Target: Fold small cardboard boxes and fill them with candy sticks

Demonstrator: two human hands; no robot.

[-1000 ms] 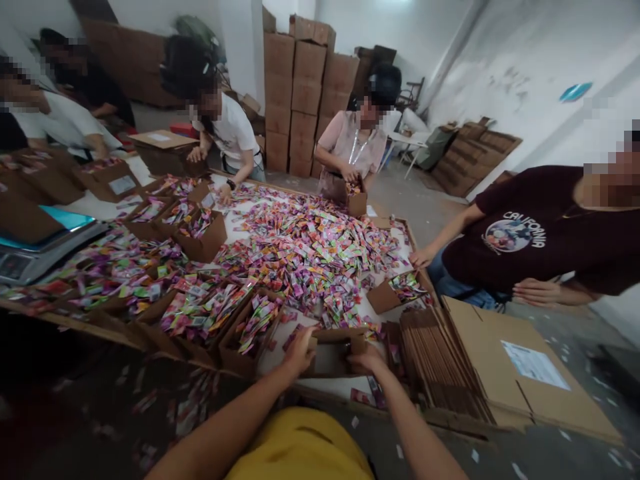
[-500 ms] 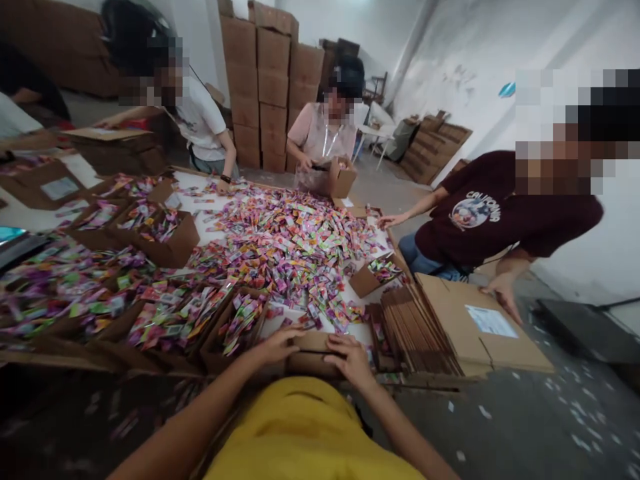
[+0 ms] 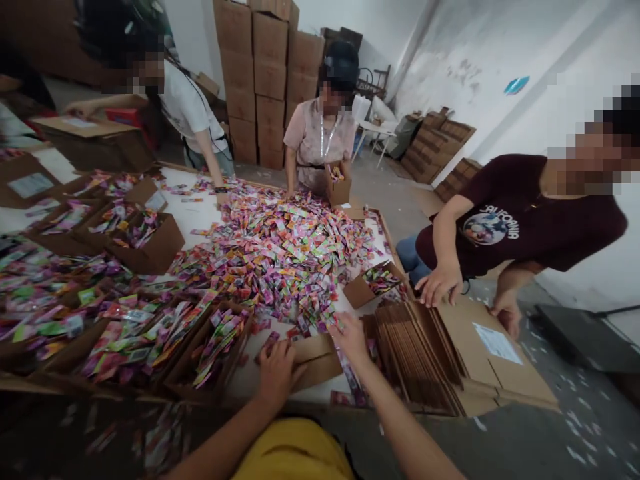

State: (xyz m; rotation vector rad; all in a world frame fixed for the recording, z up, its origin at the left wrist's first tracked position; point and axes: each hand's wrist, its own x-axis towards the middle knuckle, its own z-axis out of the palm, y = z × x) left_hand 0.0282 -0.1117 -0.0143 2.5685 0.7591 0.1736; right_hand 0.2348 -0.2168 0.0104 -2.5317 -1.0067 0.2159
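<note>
Cardboard box point(image 3: 320, 365) against left hand point(image 3: 278, 373)

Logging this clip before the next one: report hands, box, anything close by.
Left hand on brown rectangular cardboard box. Right hand at its right end. Heap of small multicoloured packets just beyond.

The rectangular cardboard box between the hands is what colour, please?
The box is brown, as the head view shows.
</note>
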